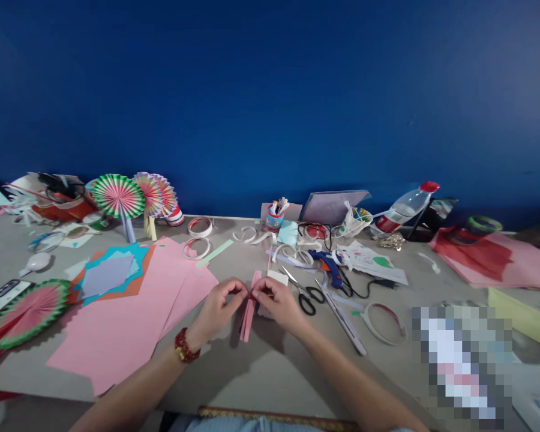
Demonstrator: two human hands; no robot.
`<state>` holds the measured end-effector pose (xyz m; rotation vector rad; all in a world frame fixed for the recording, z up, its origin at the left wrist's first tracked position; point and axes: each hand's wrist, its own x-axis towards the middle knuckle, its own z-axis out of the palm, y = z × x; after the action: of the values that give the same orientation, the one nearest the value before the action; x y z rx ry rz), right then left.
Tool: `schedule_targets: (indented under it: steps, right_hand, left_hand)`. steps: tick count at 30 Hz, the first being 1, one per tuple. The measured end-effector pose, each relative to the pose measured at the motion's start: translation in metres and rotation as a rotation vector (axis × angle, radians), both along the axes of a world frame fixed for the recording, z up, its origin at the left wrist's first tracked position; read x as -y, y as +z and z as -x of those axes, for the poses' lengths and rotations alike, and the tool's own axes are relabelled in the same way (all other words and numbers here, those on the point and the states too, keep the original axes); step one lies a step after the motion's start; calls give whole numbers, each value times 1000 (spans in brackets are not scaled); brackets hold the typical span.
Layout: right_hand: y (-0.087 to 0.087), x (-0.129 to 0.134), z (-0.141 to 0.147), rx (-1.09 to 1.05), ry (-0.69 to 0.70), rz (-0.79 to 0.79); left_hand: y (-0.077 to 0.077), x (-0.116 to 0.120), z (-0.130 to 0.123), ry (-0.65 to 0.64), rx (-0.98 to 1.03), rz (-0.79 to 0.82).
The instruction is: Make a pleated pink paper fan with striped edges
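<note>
Between my two hands stands a narrow pleated strip of pink paper [248, 324], pinched near its middle. My left hand [219, 307] grips it from the left with thumb and forefinger pressed together. From the other side, the thumb and fingers of my right hand [278, 301] close on the same spot. Something thin and dark red shows at the pinch, too small to name. Close by on the right lie black-handled scissors [306, 299] and a slim utility knife [345, 324]. Large pink paper sheets [121, 336] spread out left of my left hand.
Folded paper fans [119, 196] stand at the back left; another fan [36, 315] lies beside a phone [4, 300]. Tape rolls [197, 247], a blue glue gun [330, 267] with its cord, and a pen cup [274, 221] sit behind. A tilted bottle [405, 210] leans rightward.
</note>
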<state>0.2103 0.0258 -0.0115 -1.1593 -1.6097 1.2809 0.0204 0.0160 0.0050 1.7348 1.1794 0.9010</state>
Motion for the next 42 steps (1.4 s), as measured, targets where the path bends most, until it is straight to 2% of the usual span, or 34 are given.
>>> schedule_targets:
  steps: [10, 18, 24, 26, 30, 32, 42]
  right_hand:
    - [1, -1, -1, -59, 13, 88]
    - [1, -1, -2, -40, 3, 23]
    - [0, 1, -4, -71, 26, 63]
    - [2, 2, -5, -30, 35, 8]
    - [9, 2, -9, 95, 114, -224]
    - [12, 3, -10, 127, 151, -291]
    - [8, 1, -9, 135, 98, -359]
  left_hand:
    - [-6, 0, 3, -19, 13, 31]
    - [-10, 2, 6, -10, 19, 49]
    - [-11, 2, 5, -16, 54, 58]
    - [-12, 2, 5, -17, 66, 60]
    - [-12, 3, 5, -23, 79, 59]
    - [-10, 3, 5, -29, 71, 54]
    - [-11, 4, 5, -6, 44, -2]
